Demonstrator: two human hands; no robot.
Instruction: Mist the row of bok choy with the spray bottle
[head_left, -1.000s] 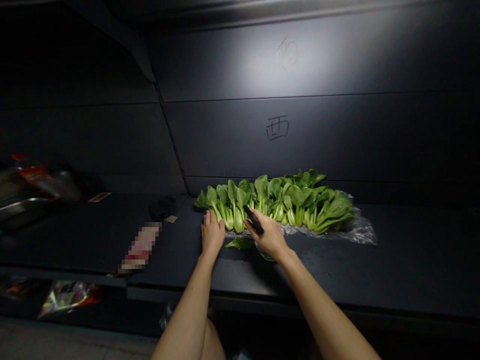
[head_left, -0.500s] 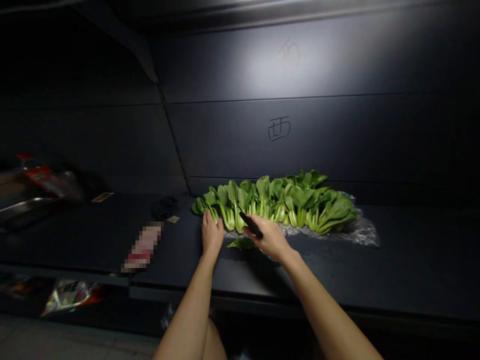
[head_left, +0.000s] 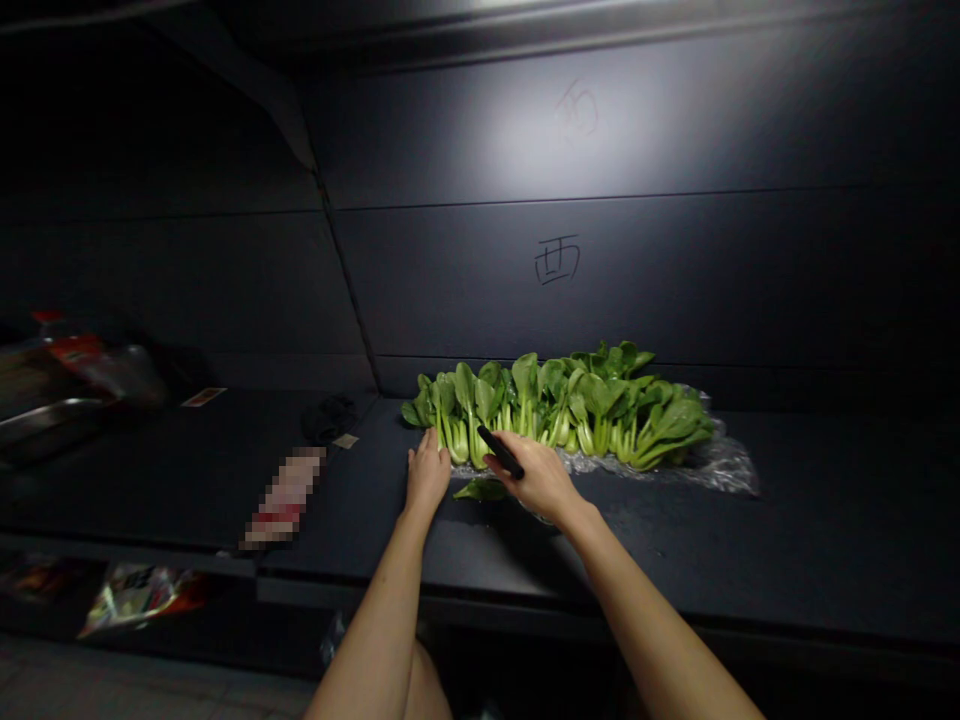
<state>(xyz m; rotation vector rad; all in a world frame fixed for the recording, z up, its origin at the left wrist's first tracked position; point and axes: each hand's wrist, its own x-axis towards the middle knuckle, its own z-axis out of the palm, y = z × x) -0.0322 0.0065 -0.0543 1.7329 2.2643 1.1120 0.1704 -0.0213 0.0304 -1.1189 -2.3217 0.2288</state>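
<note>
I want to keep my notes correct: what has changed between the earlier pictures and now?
The leftmost leafy greens have moved right, closer to the rest of the row, with the left hand against them. The right hand, slightly further left, still holds the black handle. Nothing was let go. The loose leaf and clear plastic stayed put.

Green leafy vegetables [head_left: 600,405] in a row behind both hands [head_left: 484,480].

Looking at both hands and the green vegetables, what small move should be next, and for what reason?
I would probably pick up the loose leaf with the left hand. It lies apart, in front of the row of leafy greens; that hand is close by, while the right hand holds a black object.
</note>
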